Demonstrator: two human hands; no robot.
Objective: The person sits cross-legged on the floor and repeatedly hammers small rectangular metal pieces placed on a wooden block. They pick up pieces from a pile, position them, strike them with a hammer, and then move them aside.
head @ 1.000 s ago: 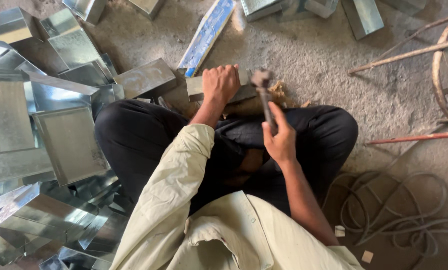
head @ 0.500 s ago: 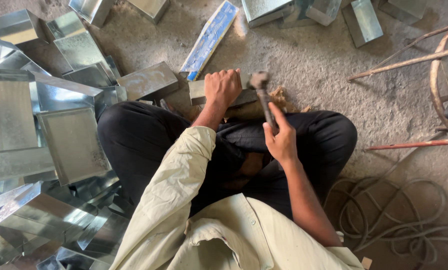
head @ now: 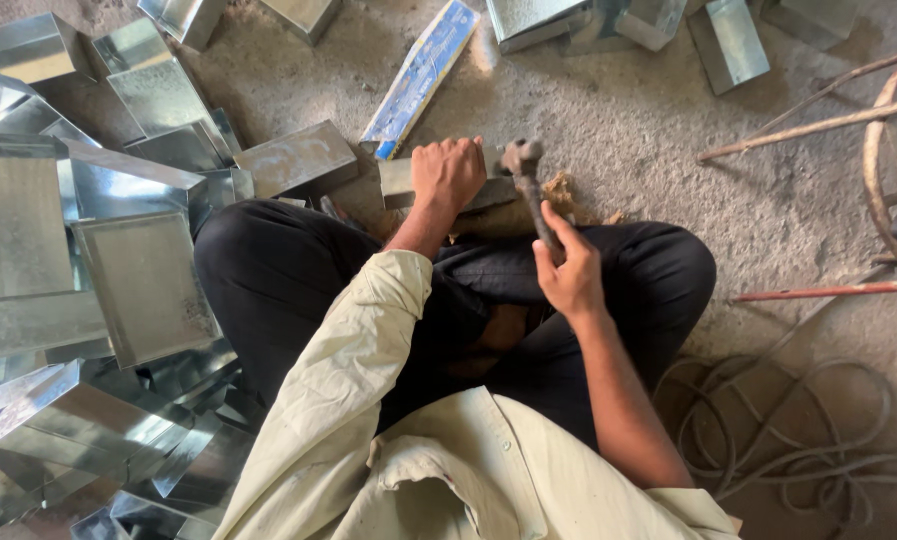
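Head view: hammer over a metal piece held on the floor

A folded metal piece lies on the concrete floor just before the crossed legs. Left hand is clenched down on it. Right hand grasps the hammer by its handle, head beside the left knuckles. Shiny metal trays crowd the left edge; open floor lies ahead and right, up to sticks and a coiled cable. A long blue printed package lies slantwise beyond the piece. Against the earlier frame, the hammer head sits slightly lower.
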